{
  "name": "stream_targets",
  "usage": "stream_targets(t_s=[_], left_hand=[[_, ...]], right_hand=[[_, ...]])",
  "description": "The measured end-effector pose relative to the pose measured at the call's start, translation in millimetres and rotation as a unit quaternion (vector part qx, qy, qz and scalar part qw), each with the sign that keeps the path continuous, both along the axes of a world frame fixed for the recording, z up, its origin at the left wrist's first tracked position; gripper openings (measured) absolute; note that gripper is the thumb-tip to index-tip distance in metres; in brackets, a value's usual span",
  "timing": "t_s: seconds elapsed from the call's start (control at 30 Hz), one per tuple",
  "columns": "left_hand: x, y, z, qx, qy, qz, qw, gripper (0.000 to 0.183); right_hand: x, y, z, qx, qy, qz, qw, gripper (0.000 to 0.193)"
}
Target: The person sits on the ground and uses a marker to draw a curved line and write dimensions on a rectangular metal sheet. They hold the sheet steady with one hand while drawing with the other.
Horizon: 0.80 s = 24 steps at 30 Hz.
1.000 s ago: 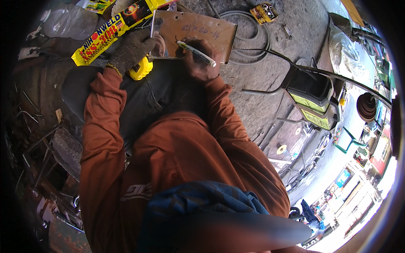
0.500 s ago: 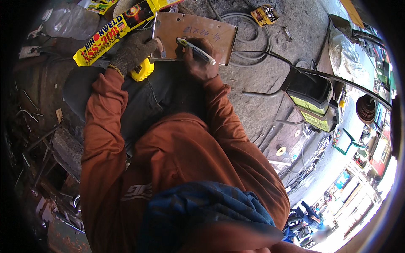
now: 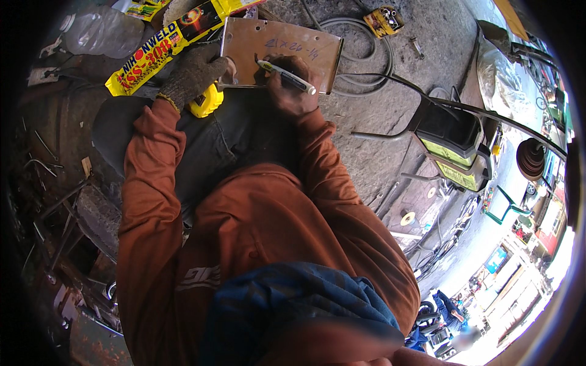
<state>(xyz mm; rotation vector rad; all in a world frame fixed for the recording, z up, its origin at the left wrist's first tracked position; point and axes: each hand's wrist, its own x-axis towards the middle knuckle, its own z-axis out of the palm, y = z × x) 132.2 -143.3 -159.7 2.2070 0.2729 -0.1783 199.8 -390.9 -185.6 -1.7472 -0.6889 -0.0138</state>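
My right hand (image 3: 294, 85), bare, is closed around a white marker pen (image 3: 287, 75). The dark pen tip points left, close above a shiny brownish metal plate (image 3: 244, 46) with bent-up edges, small holes and blue handwriting. At the plate's left edge is my left hand (image 3: 194, 78) in a dark grey knit glove. Its thumb side meets the plate edge, and a yellow tape measure (image 3: 207, 101) sticks out from under the palm. Its fingers are partly hidden. My hands and the plate show reflected in the plate's surface.
A yellow packet (image 3: 152, 55) lies beyond my left hand, near a clear plastic bottle (image 3: 104, 32). Coiled grey hose (image 3: 390, 58) and a small box of metal parts (image 3: 383, 22) are on the concrete floor. A black-and-green machine (image 3: 452, 140) stands right; scrap metal (image 3: 61, 201) lies left.
The marker and my right hand have shifted slightly right and down over the plate. My left hand, the tape measure and the plate look the same.
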Motion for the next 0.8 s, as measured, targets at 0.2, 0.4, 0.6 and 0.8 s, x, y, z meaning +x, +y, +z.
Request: stream_targets(t_s=[0.2,0.4,0.6,0.8], left_hand=[[1.3,-2.4,2.6,0.006,-0.004,-0.005,1.0,0.029],[2.7,-3.8,0.3,-0.039,0.04,0.021,0.998,0.029],[1.6,-5.9,8.8,-0.073,0.045,0.014,0.996,0.026],[0.2,-8.5,15.8,-0.054,0.037,0.007,0.998,0.024]], right_hand=[[-4.7,-21.2,4.0,0.119,0.135,0.006,0.984,0.019],[-2.7,-47.4,18.1,0.159,0.094,-0.134,0.974,0.026],[-12.6,-35.8,20.4,0.109,0.082,-0.093,0.986,0.025],[-26.3,-24.1,5.8,0.076,0.078,-0.128,0.986,0.028]])
